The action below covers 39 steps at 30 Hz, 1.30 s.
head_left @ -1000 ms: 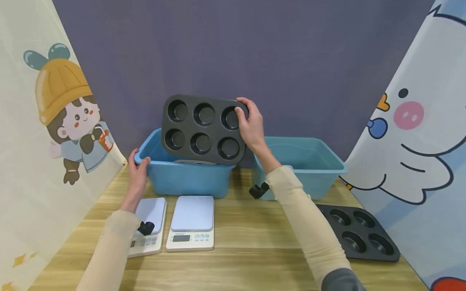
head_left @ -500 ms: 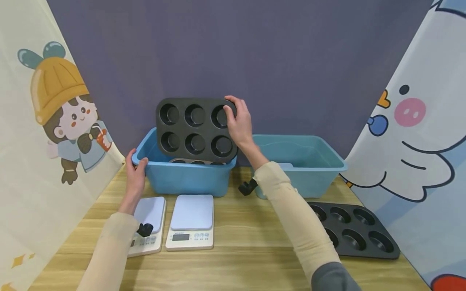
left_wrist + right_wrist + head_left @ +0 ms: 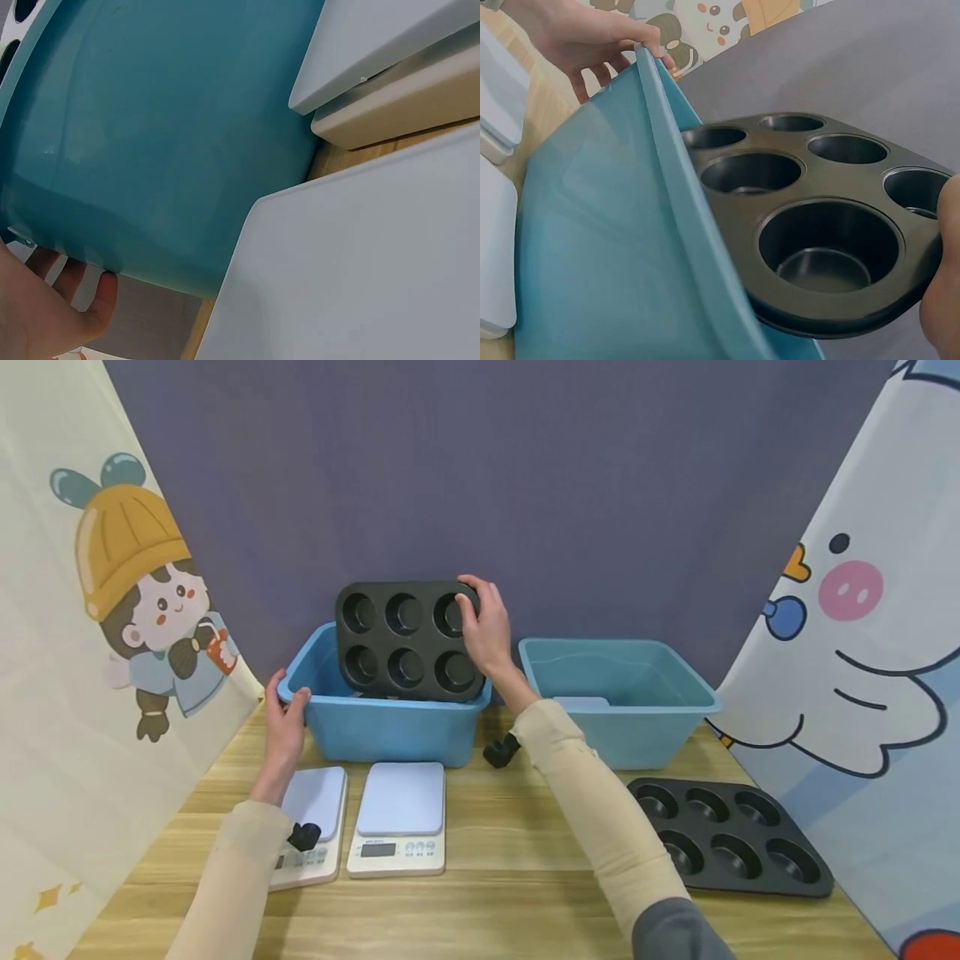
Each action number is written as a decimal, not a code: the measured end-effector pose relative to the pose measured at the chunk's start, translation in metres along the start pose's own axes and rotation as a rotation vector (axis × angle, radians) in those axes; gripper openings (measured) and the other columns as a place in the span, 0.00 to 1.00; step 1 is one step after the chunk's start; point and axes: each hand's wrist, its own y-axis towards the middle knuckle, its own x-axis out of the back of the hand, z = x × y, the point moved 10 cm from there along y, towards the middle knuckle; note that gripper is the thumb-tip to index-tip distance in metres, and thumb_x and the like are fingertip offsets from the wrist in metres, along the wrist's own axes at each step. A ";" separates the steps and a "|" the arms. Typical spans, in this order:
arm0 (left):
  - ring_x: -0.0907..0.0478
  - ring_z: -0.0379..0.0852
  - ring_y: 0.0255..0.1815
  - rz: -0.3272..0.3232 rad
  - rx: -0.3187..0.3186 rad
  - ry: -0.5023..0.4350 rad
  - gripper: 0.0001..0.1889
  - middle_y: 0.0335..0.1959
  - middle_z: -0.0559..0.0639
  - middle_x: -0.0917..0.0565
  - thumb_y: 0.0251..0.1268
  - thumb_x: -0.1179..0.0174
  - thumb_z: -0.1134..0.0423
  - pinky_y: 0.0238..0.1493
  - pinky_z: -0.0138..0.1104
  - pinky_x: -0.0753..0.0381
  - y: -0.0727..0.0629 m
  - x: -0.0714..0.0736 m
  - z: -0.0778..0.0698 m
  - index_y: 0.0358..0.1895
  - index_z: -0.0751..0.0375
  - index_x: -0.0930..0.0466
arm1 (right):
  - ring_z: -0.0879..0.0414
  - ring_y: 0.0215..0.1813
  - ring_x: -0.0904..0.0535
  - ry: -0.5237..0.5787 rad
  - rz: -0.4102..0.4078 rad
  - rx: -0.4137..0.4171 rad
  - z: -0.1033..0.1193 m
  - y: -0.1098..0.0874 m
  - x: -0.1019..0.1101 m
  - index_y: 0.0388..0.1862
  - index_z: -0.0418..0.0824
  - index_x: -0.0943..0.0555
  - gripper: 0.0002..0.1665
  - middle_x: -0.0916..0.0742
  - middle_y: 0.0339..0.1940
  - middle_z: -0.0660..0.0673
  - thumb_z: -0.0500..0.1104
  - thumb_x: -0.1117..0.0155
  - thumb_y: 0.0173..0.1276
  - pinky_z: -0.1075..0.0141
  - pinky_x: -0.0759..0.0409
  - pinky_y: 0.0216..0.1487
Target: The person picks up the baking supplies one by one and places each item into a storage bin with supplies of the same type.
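Both hands are busy at the left blue bin. The right hand grips the right end of a black six-cup muffin tray, fingers curled over its upper right corner, thumb on the cup side. That tray stands tilted nearly upright with its lower edge down inside the bin, cups facing the near side. The left hand clasps the bin's left rim, thumb over the edge and fingers curled against the outer wall. Just near of the bin, two white kitchen scales sit side by side on the wooden counter. A second blue bin stands to the right, and another black muffin tray lies flat near the counter's right edge.
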 end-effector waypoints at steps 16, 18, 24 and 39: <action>0.42 0.57 0.71 0.010 -0.024 0.032 0.33 0.80 0.56 0.49 0.77 0.55 0.48 0.72 0.58 0.41 -0.005 -0.002 -0.002 0.80 0.40 0.56 | 0.48 0.43 0.24 -0.107 0.180 -0.099 -0.032 -0.028 -0.044 0.66 0.43 0.25 0.20 0.19 0.51 0.40 0.44 0.47 0.79 0.56 0.22 0.48; 0.41 0.55 0.69 0.013 -0.024 0.031 0.33 0.79 0.56 0.48 0.77 0.55 0.49 0.71 0.56 0.39 -0.006 -0.002 -0.003 0.80 0.41 0.56 | 0.48 0.43 0.24 -0.107 0.209 -0.117 -0.035 -0.031 -0.049 0.67 0.42 0.26 0.21 0.20 0.52 0.39 0.44 0.48 0.79 0.56 0.22 0.48; 0.40 0.53 0.65 0.036 0.015 0.032 0.33 0.79 0.59 0.47 0.77 0.55 0.54 0.68 0.53 0.37 -0.024 -0.006 -0.025 0.80 0.46 0.57 | 0.47 0.51 0.22 -0.094 0.297 -0.167 -0.044 -0.038 -0.061 0.67 0.41 0.26 0.20 0.20 0.56 0.39 0.42 0.47 0.79 0.55 0.23 0.55; 0.44 0.59 0.73 0.026 -0.028 0.025 0.34 0.80 0.57 0.50 0.77 0.55 0.49 0.73 0.59 0.42 -0.008 -0.002 -0.002 0.80 0.39 0.57 | 0.45 0.61 0.25 -0.382 0.527 -0.221 -0.052 -0.045 -0.073 0.70 0.45 0.30 0.25 0.23 0.63 0.41 0.38 0.44 0.76 0.54 0.24 0.59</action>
